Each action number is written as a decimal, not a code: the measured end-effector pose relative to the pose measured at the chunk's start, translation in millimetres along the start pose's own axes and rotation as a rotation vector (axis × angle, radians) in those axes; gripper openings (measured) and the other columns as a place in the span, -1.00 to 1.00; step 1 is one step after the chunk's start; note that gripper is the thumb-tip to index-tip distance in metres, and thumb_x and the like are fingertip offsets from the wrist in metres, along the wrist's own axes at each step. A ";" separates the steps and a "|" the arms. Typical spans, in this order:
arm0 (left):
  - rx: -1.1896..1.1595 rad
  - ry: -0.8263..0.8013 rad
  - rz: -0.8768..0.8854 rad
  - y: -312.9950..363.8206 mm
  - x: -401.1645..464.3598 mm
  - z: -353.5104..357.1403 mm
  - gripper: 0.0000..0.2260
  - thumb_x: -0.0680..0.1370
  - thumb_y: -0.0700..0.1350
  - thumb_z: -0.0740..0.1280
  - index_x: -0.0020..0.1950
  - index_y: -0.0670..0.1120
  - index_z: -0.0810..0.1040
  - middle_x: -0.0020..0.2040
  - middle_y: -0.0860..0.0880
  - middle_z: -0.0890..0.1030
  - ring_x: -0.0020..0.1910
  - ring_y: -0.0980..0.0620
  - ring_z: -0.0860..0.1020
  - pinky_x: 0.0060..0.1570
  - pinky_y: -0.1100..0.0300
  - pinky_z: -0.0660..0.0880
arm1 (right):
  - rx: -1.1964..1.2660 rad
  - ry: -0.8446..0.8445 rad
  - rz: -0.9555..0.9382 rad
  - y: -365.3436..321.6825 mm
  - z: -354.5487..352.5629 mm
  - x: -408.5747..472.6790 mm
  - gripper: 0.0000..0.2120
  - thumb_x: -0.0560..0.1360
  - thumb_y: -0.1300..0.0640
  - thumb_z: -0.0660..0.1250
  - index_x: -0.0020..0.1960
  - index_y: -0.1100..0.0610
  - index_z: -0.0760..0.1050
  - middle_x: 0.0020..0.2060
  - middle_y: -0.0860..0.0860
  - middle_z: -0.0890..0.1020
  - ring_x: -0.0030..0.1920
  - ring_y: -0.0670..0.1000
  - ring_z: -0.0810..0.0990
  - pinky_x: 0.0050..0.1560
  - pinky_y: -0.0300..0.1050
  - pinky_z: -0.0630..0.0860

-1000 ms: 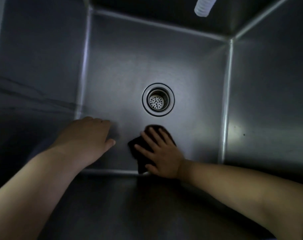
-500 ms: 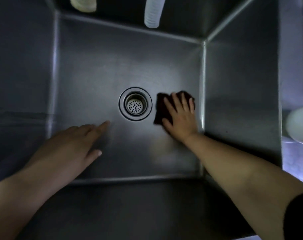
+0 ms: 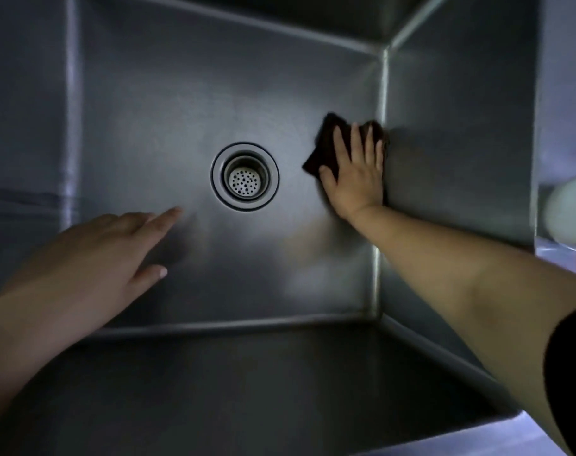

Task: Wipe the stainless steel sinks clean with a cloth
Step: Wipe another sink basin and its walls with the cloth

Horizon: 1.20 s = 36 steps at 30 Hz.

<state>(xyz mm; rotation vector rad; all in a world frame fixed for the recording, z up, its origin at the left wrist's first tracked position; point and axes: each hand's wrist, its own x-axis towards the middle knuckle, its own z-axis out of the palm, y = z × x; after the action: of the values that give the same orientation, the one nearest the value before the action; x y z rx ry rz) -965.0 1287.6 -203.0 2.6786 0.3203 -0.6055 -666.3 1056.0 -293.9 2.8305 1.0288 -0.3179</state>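
1. While the light is dim and much of the steel lies in shadow, the left hand [image 3: 92, 258] shows plainly at the near left of the deep square stainless steel sink [image 3: 148, 110]: it is open and flat, fingers stretched forward and the forefinger pointing toward the middle, with nothing in it. Whether it presses on the sink floor or hangs just above it I cannot tell.
2. In the middle of the floor sits the round steel drain with its perforated strainer basket [image 3: 244, 176], bare and clear of both hands.
3. To the right of the drain lies the dark, thin, limp cleaning cloth [image 3: 324, 149], spread on the floor and reaching the seam where the floor meets the right wall.
4. The right hand [image 3: 355, 179] lies flat on that cloth, palm down and fingers spread apart, pinning it rather than closing round it; the little-finger side is just beside the right wall.
5. I judge the cloth light and soft, likely to bunch or fold under a push, so a broad flat palm over its middle holds it best, with fingertips driving its edge into the corner seam.
6. The steel looks smooth and hard, so the cloth should slide easily; a slack hand could let it slip out from beneath.
7. At the far right edge a pale rounded object [image 3: 572, 209] sits outside the sink, too blurred to name.
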 end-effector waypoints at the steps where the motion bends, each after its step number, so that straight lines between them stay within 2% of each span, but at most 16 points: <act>1: 0.000 -0.008 0.002 0.0 -0.6 0.4 -0.21 0.30 0.01 0.50 0.45 0.07 0.21 0.18 -0.08 0.59 -0.01 -0.21 0.59 -0.22 -0.06 0.58 | -0.002 -0.024 0.009 -2.7 2.1 -19.4 -0.33 0.52 -0.13 0.12 0.55 0.07 0.03 0.53 0.19 0.05 0.52 0.26 -0.06 0.49 0.19 -0.17; 5: -0.023 -0.042 0.021 4.5 -2.9 -1.1 -0.29 0.38 0.05 0.44 0.47 0.06 0.22 0.26 -0.07 0.53 0.11 -0.18 0.54 -0.03 -0.09 0.55 | 0.008 -0.134 0.068 -12.5 11.6 -87.0 -0.29 0.54 -0.12 0.15 0.55 0.11 -0.04 0.53 0.21 -0.02 0.51 0.27 -0.14 0.47 0.19 -0.26; 8: -0.032 -0.025 0.009 7.6 -4.7 -8.0 -0.35 0.48 0.14 0.28 0.51 0.11 0.10 0.39 0.03 0.40 0.27 -0.07 0.43 0.15 0.02 0.45 | 0.003 -0.217 0.196 -25.1 17.5 -115.4 -0.26 0.55 -0.18 0.11 0.55 0.09 -0.16 0.54 0.18 -0.11 0.51 0.24 -0.20 0.44 0.16 -0.31; 15: -0.009 -0.081 -0.022 17.2 -2.8 -20.4 -0.38 0.55 0.17 0.16 0.53 0.15 -0.07 0.46 0.10 0.23 0.37 0.04 0.28 0.23 0.15 0.31 | 0.255 -0.369 0.795 -107.0 23.4 -161.9 -0.21 0.55 -0.25 0.06 0.53 0.07 -0.30 0.53 0.14 -0.23 0.50 0.23 -0.29 0.42 0.30 -0.17; 17: -0.002 -0.085 -0.016 18.3 -2.7 -20.5 -0.38 0.55 0.17 0.16 0.52 0.16 -0.07 0.46 0.11 0.24 0.37 0.05 0.28 0.24 0.16 0.30 | 0.313 -0.441 0.880 -120.6 26.3 -164.2 -0.18 0.55 -0.27 0.04 0.51 0.10 -0.36 0.51 0.15 -0.29 0.48 0.26 -0.34 0.40 0.34 -0.23; 19: -0.006 -0.105 -0.019 19.1 -2.7 -20.8 -0.38 0.55 0.18 0.15 0.52 0.16 -0.07 0.47 0.11 0.23 0.38 0.05 0.27 0.25 0.16 0.31 | 0.331 -0.430 0.903 -123.3 26.9 -159.5 -0.17 0.55 -0.27 0.05 0.52 0.13 -0.36 0.51 0.18 -0.28 0.47 0.29 -0.34 0.40 0.34 -0.23; 21: -0.039 -0.131 -0.031 19.4 -3.6 -20.2 -0.38 0.54 0.17 0.15 0.52 0.16 -0.08 0.47 0.12 0.22 0.38 0.05 0.27 0.26 0.16 0.32 | 0.285 -0.343 0.856 -122.9 25.7 -154.1 -0.16 0.54 -0.25 0.08 0.53 0.15 -0.30 0.52 0.22 -0.22 0.49 0.29 -0.29 0.42 0.31 -0.21; 23: -0.050 -0.143 -0.027 21.2 -3.8 -18.8 -0.38 0.54 0.17 0.15 0.51 0.18 -0.09 0.47 0.14 0.20 0.39 0.06 0.25 0.27 0.14 0.33 | 0.226 -0.244 0.720 -118.7 25.2 -142.6 -0.18 0.54 -0.23 0.10 0.54 0.16 -0.23 0.53 0.23 -0.14 0.50 0.27 -0.23 0.43 0.26 -0.22; 27: -0.024 -0.196 -0.039 26.0 -6.1 -18.6 -0.38 0.56 0.17 0.13 0.52 0.17 -0.12 0.51 0.13 0.12 0.41 0.06 0.21 0.30 0.15 0.26 | 0.140 -0.083 0.207 -93.8 13.8 -86.4 -0.29 0.55 -0.15 0.11 0.55 0.13 -0.08 0.53 0.21 0.02 0.52 0.24 -0.12 0.44 0.18 -0.28; 29: 0.080 -0.183 0.000 29.1 -8.2 -21.9 -0.37 0.54 0.17 0.17 0.53 0.10 -0.02 0.49 0.08 0.20 0.36 0.02 0.30 0.25 0.13 0.32 | 0.152 -0.031 -0.010 -85.0 4.2 -53.5 -0.35 0.55 -0.07 0.16 0.55 0.11 0.02 0.51 0.21 0.10 0.52 0.24 -0.04 0.46 0.18 -0.19; 31: 0.172 -0.129 0.050 35.1 -5.3 -26.8 -0.38 0.45 0.13 0.32 0.47 0.01 0.25 0.37 -0.02 0.41 0.20 -0.05 0.47 0.11 0.07 0.45 | 0.215 0.020 -0.151 -85.0 -3.0 -34.2 -0.41 0.54 0.05 0.25 0.51 0.15 0.18 0.47 0.24 0.21 0.50 0.26 0.08 0.48 0.20 -0.04; 32: 0.204 -0.118 0.067 38.5 -0.3 -27.8 -0.39 0.44 0.13 0.34 0.44 -0.01 0.30 0.33 -0.03 0.45 0.18 -0.06 0.48 0.09 0.06 0.46 | 0.247 0.056 -0.200 -86.9 -3.8 -30.1 -0.44 0.50 0.11 0.32 0.46 0.18 0.28 0.43 0.28 0.28 0.46 0.30 0.18 0.45 0.23 0.07; 34: 0.240 -0.133 0.092 44.1 14.9 -22.9 -0.47 0.52 0.14 0.22 0.45 0.02 0.21 0.36 0.00 0.37 0.26 -0.05 0.39 0.15 0.08 0.34 | 0.290 0.116 -0.262 -93.5 -2.9 -29.3 -0.49 0.39 0.23 0.44 0.32 0.25 0.46 0.30 0.35 0.42 0.32 0.36 0.39 0.33 0.28 0.26; 36: 0.281 -0.146 0.106 47.3 39.1 -17.5 -0.51 0.55 0.10 0.17 0.45 -0.01 0.18 0.37 -0.02 0.34 0.28 -0.07 0.35 0.16 0.08 0.30 | 0.298 0.132 -0.315 -103.6 -3.6 -28.8 -0.53 0.30 0.26 0.51 0.20 0.24 0.55 0.16 0.32 0.54 0.15 0.32 0.55 0.18 0.25 0.40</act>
<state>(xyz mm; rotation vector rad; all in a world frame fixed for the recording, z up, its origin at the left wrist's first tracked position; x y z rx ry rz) -910.1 1257.3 -191.4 2.8717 0.0553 -0.8636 -754.2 1117.8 -287.2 2.9717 1.5833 -0.3416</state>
